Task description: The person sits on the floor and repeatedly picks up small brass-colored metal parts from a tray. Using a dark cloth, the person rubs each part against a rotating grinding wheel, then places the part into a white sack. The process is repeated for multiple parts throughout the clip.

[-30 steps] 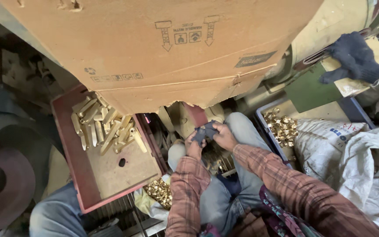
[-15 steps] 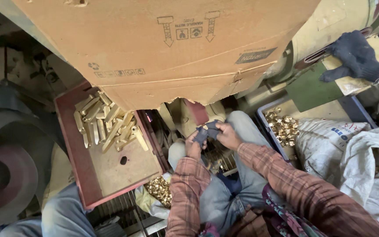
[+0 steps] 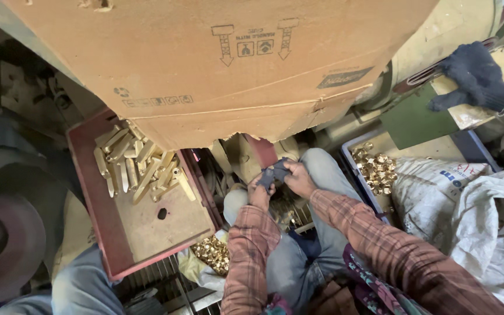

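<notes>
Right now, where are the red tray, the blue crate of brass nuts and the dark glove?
red tray (image 3: 97, 216), head view, on its left wall.
blue crate (image 3: 354, 175), head view, on its left rim.
dark glove (image 3: 476, 76), head view, on the palm, lying on the bench at top right.

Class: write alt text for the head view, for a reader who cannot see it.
Both hands, left hand and right hand, hold a small dark object above the knees. A red tray of brass bars lies left, under a cardboard box.
</notes>
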